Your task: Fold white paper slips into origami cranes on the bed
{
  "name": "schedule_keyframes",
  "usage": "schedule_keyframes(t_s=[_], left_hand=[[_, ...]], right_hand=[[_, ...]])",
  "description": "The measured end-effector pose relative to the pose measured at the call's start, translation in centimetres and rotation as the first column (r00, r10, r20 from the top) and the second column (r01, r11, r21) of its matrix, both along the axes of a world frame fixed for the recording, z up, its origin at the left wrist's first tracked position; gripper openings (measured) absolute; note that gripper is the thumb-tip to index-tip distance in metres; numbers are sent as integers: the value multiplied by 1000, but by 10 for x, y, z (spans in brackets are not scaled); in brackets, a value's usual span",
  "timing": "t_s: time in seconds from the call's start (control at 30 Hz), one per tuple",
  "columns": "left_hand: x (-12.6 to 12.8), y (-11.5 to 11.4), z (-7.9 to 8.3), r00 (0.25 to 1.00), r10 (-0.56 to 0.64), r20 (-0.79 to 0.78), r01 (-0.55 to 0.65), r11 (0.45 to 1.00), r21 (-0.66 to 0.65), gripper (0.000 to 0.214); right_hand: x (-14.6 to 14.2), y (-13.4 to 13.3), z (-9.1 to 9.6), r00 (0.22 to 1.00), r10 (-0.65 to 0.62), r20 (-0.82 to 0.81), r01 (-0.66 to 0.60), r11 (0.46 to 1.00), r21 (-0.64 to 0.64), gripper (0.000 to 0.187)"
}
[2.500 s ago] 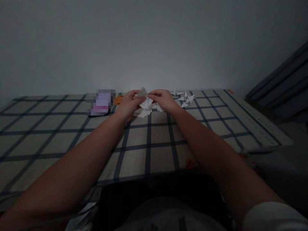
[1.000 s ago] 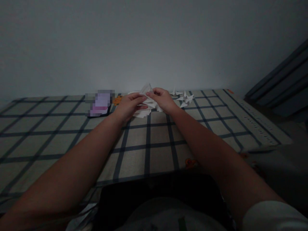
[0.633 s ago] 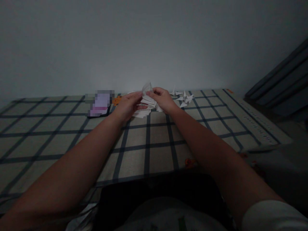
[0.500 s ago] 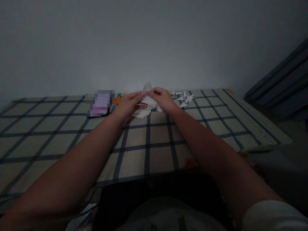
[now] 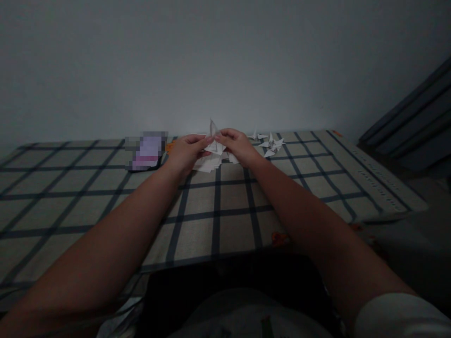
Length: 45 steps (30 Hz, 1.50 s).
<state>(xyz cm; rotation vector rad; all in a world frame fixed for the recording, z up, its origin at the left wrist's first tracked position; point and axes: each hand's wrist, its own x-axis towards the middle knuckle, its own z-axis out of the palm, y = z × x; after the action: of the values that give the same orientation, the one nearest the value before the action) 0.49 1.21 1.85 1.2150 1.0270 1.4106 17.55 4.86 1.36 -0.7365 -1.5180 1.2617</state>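
Observation:
Both my hands meet at the far middle of a checked cloth (image 5: 218,216). My left hand (image 5: 185,152) and my right hand (image 5: 236,144) each pinch a small folded piece of white paper (image 5: 213,136), whose point stands up between the fingertips. Just under the hands lies a small pile of white paper sheets (image 5: 210,163). To the right of my right hand sit several finished white paper cranes (image 5: 271,144) on the cloth.
A blurred-out purple object (image 5: 146,151) rests on the cloth left of my left hand, with a small orange thing (image 5: 170,146) beside it. A plain wall rises behind. Dark slatted furniture (image 5: 408,126) stands at the right. An orange scrap (image 5: 280,238) lies near the cloth's front edge.
The folded paper has been turned and reshaped between my fingers; its tip now stands narrower and upright. Both hands stay in the same spot above the pile.

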Motion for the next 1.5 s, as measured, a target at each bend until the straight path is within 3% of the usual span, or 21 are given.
schedule_keyframes(t_s=[0.2,0.47,0.8,1.0,1.23,1.5], left_hand=[[-2,0,2,999,-31,32,31,1000,0,31],[-5,-1,0,992,-115,-47,115,993,0,36],[-8,-1,1,996,-9,-91,9,1000,5,37],[-7,-1,1,993,20,-115,-18,1000,21,38],[-4,-4,2,968,120,-221,-83,982,172,46],[-3,-2,-1,979,101,-178,-74,986,150,52]], right_hand=[[1,3,0,999,-10,-36,8,998,-61,33],[5,13,-5,996,-94,4,94,994,60,35],[7,11,-5,990,-83,118,56,976,213,26],[3,11,-6,995,-52,87,36,984,175,22],[-1,12,-11,998,50,25,-50,999,-19,39],[1,11,-12,988,139,72,-139,990,-6,48]])
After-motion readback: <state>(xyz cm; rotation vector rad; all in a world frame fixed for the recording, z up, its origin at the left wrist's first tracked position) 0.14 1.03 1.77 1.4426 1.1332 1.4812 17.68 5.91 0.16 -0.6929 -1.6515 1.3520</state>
